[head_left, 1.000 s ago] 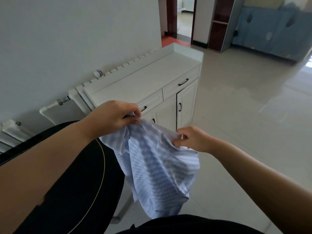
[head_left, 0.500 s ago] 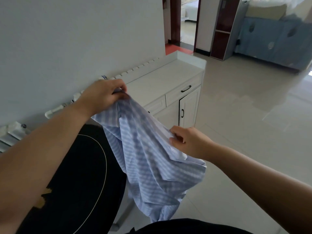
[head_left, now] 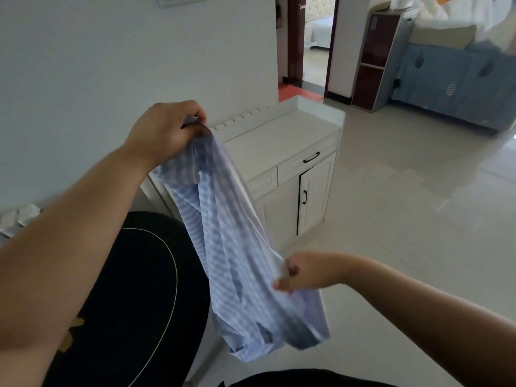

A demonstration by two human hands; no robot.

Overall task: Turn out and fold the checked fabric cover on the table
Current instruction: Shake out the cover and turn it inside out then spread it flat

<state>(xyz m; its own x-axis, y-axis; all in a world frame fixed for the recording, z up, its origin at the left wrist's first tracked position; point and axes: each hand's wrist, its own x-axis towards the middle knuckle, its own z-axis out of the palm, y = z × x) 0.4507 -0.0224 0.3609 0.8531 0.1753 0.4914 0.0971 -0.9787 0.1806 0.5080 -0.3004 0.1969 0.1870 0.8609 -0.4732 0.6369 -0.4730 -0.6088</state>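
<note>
My left hand [head_left: 164,132] pinches the checked cover's [head_left: 237,247] top end, held high — my right hand [head_left: 304,270] grips its lower part, off the black table's [head_left: 134,289] right edge.

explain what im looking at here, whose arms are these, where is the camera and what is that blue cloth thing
There is no machine here. The arms belong to a person, and the one camera sits on that person's head, looking forward and down, so you see both hands from the wearer's own viewpoint.

The left hand is raised and pinches the top of a blue and white checked fabric cover. The right hand is lower and grips the cover further down its side. The cloth hangs stretched between them in the air, its bottom end drooping loose; it is not lying on anything.

Below the left arm is a round black table with a thin pale line near its edge. Behind stands a white cabinet against the wall, on a pale tiled floor.
</note>
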